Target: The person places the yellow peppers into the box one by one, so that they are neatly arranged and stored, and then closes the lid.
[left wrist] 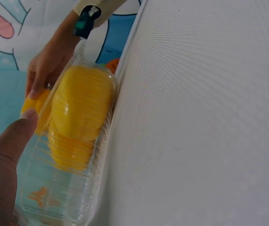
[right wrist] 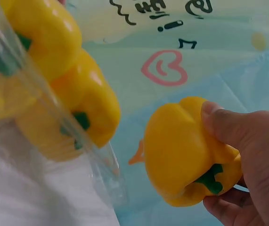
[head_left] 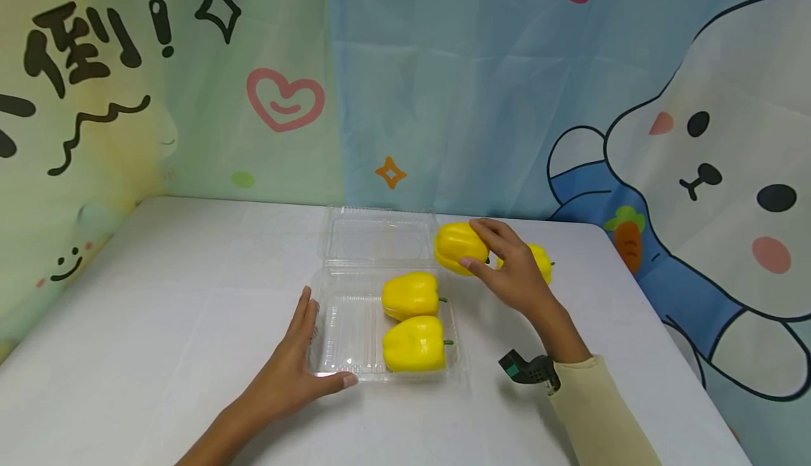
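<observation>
My right hand [head_left: 512, 269] grips a yellow bell pepper [head_left: 457, 246] above the back right part of a clear plastic clamshell box [head_left: 345, 332]. In the right wrist view, the thumb and fingers hold the pepper's sides [right wrist: 176, 150], its green stem facing the palm. Two more yellow bell peppers, a rear one [head_left: 408, 296] and a front one [head_left: 415, 344], lie in the box's right half, stems to the right. My left hand [head_left: 294, 360] rests at the box's front left corner, fingers straight along the left wall and thumb along the front edge.
Another yellow bell pepper [head_left: 541, 263] lies on the white table [head_left: 190, 325], partly hidden behind my right hand. The box's transparent lid [head_left: 380, 235] lies opened out toward the back. A printed cloth backdrop [head_left: 443, 86] hangs behind the table, and a dark wrist strap [head_left: 532, 369] is on my right wrist.
</observation>
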The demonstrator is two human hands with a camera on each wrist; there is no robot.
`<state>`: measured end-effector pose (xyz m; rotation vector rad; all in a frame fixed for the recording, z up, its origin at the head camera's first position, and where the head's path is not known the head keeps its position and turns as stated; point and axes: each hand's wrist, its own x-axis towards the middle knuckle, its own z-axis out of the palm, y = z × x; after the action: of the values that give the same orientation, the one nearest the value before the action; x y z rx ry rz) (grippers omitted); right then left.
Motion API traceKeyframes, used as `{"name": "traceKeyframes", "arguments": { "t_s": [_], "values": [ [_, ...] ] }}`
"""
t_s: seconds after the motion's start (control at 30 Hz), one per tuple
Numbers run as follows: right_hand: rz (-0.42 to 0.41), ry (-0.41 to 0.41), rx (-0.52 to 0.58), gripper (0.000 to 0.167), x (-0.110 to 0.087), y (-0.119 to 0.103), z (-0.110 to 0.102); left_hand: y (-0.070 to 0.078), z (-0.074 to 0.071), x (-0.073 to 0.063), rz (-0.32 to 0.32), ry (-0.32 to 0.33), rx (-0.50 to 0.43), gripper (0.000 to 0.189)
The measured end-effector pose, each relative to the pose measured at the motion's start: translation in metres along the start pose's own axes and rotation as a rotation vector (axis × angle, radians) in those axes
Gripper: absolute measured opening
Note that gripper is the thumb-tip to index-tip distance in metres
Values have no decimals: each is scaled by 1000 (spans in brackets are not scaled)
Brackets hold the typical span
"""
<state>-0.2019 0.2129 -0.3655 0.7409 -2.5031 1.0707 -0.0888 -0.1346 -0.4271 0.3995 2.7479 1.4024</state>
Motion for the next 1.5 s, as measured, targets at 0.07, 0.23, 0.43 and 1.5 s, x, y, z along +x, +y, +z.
{"name": "traceKeyframes", "arguments": {
  "t_s": [0.07, 0.23, 0.43, 1.5],
  "values": [
    [-22, 4, 22, 61, 0, -5, 1, 0, 0, 0, 3, 2, 2, 130],
    [-57, -2, 63, 62, -1, -18, 3, -1, 0, 0, 6, 1, 5, 130],
    [-93, -22, 63, 65, -2, -29, 10, -1, 0, 1, 10, 3, 2, 131],
    [28, 31, 491, 56, -18, -87, 58, -2, 0, 1, 7, 1, -21, 130]
  ]
}}
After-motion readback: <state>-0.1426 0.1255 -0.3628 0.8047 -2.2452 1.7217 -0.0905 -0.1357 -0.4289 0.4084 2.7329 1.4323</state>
